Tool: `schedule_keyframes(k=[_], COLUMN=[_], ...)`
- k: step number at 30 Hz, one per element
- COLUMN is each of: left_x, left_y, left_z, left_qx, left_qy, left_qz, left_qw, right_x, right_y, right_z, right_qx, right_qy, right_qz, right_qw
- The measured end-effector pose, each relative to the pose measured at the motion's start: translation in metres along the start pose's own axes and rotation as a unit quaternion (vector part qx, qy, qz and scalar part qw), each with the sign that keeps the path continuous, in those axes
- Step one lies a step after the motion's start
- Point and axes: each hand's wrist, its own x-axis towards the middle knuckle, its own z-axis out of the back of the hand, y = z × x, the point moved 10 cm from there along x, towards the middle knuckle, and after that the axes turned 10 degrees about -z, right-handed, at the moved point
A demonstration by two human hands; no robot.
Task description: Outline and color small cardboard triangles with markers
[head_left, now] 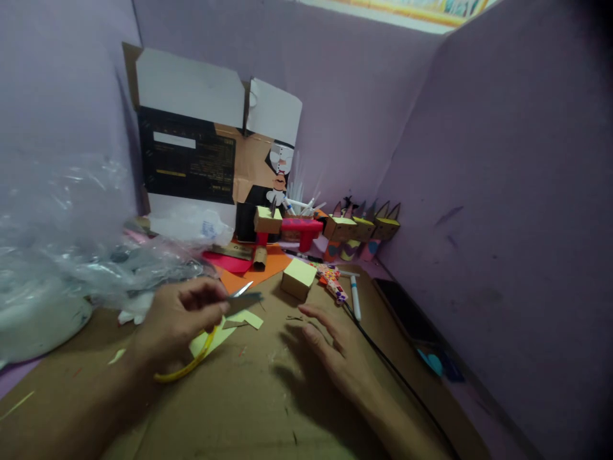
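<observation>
My left hand (179, 316) is closed around a pair of scissors (204, 353) with a yellow handle, its blades pointing away to the right. Under the blades lie pale yellow paper scraps (249, 318). My right hand (332, 348) hovers over the cardboard with fingers apart, holding nothing. Near its fingertips is a small dark strip (294, 317) whose kind I cannot make out. A small cardboard box (297, 280) with a pale yellow top sits just beyond the right hand.
A hot glue gun (332, 284) with patterned covering trails a black cable. Beside it lies a white marker (355, 298). At right is a dark phone-like slab (407, 310). Cardboard heads with ears (341, 227) line the back; clear plastic (86, 230) heaps up left.
</observation>
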Motion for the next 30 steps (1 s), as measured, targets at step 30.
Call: schedule_keyframes(k=[30], left_x=[0.011], left_y=[0.029], left_z=[0.009], left_qx=[-0.234], left_qy=[-0.064], left_qz=[0.074], left_qw=[0.967], right_x=[-0.058], right_y=[0.017], right_z=[-0.142], right_qx=[-0.085], right_qy=[0.254], right_qz=[0.017], right_qw=[0.963])
